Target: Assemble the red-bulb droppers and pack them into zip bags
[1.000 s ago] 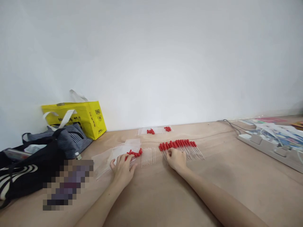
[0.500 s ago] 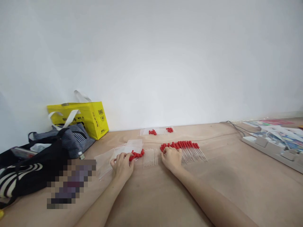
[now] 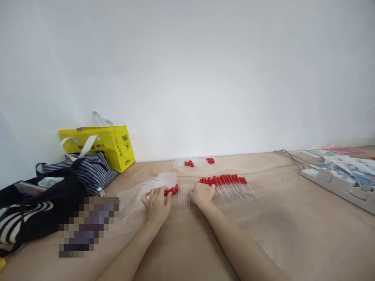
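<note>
My left hand (image 3: 156, 203) rests on the wooden table (image 3: 287, 218) with its fingers curled over a small heap of red rubber caps (image 3: 172, 190) beside clear plastic bags (image 3: 137, 195). My right hand (image 3: 202, 194) lies fingers down at the right edge of a row of bare clear tubes (image 3: 183, 194). Just right of it runs a row of red-capped glass droppers (image 3: 228, 186). What either hand pinches is hidden under the fingers.
More red caps on a clear bag (image 3: 195, 162) lie by the wall. A yellow bag (image 3: 102, 146), a striped bag (image 3: 84, 171) and a black bag (image 3: 38, 210) crowd the left. A white power strip (image 3: 336, 183) and papers (image 3: 348, 162) sit at the right.
My right hand has slid left from the capped droppers to the bare tubes. My left hand has shifted a little right onto the caps.
</note>
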Action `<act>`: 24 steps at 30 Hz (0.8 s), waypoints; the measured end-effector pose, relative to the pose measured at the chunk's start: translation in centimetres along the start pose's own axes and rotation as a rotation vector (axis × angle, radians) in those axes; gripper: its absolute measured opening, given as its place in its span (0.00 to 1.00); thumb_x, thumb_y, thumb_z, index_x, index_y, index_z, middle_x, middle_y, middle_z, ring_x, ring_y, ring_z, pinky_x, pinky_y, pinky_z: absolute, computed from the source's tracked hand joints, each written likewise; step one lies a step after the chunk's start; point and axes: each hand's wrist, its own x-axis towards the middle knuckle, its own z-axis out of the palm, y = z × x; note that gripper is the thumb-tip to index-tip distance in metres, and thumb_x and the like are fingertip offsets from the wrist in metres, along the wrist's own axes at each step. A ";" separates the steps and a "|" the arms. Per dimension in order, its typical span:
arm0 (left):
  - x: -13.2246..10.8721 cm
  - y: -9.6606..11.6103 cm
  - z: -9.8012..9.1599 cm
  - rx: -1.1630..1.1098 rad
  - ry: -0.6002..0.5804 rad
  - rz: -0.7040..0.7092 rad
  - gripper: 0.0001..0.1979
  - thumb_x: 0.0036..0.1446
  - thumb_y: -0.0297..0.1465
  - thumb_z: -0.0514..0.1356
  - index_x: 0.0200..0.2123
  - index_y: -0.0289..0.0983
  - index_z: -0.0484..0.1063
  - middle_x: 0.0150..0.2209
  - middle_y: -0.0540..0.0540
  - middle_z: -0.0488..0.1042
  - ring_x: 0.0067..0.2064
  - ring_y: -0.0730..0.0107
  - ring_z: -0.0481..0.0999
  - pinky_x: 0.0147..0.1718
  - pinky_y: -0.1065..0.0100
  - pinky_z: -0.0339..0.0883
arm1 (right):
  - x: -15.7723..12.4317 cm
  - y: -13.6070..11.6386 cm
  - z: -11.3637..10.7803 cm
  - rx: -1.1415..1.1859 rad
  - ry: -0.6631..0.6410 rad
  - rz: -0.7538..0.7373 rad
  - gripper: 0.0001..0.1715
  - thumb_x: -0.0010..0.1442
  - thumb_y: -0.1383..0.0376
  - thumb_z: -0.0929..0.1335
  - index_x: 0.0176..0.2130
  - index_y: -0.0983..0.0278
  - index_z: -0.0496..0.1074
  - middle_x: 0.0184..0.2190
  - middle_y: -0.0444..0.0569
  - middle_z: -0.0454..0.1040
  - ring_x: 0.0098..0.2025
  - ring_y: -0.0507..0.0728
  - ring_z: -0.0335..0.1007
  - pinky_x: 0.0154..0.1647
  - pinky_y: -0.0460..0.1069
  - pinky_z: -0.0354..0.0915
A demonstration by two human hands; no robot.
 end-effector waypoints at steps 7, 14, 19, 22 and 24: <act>-2.3 2.7 -0.3 -0.247 -0.061 0.248 0.08 0.55 0.26 0.51 0.36 0.40 0.69 0.34 0.47 0.74 0.39 0.62 0.70 0.41 0.58 0.48 | -0.3 0.1 -0.5 0.033 0.028 -0.042 0.15 0.53 0.64 0.60 0.30 0.71 0.72 0.31 0.61 0.74 0.37 0.64 0.68 0.42 0.57 0.50; -3.4 3.5 -0.6 -0.360 -0.192 0.292 0.07 0.55 0.28 0.51 0.34 0.41 0.69 0.34 0.50 0.74 0.39 0.62 0.69 0.42 0.57 0.50 | -2.5 6.9 -2.1 0.323 0.085 -0.474 0.11 0.59 0.67 0.56 0.33 0.66 0.64 0.29 0.51 0.72 0.30 0.54 0.67 0.32 0.47 0.56; -3.6 4.4 -0.8 -0.428 -0.287 0.264 0.07 0.56 0.32 0.51 0.31 0.40 0.68 0.31 0.51 0.74 0.36 0.63 0.70 0.43 0.55 0.50 | -5.4 12.0 -2.9 0.457 0.072 -0.685 0.10 0.59 0.69 0.56 0.38 0.63 0.63 0.33 0.49 0.71 0.35 0.54 0.65 0.36 0.49 0.56; -3.9 4.8 -0.8 -0.468 -0.308 0.256 0.07 0.56 0.33 0.51 0.32 0.41 0.68 0.33 0.51 0.75 0.36 0.64 0.70 0.44 0.54 0.50 | -6.5 12.1 -3.4 0.435 -0.019 -0.719 0.10 0.59 0.69 0.57 0.36 0.62 0.64 0.32 0.46 0.71 0.34 0.54 0.65 0.38 0.50 0.54; -4.1 5.0 -0.9 -0.484 -0.315 0.251 0.07 0.57 0.34 0.51 0.34 0.42 0.69 0.33 0.51 0.75 0.37 0.64 0.71 0.44 0.54 0.49 | -6.9 11.5 -3.7 0.433 -0.056 -0.737 0.09 0.59 0.70 0.57 0.35 0.62 0.65 0.30 0.45 0.70 0.33 0.53 0.64 0.37 0.50 0.54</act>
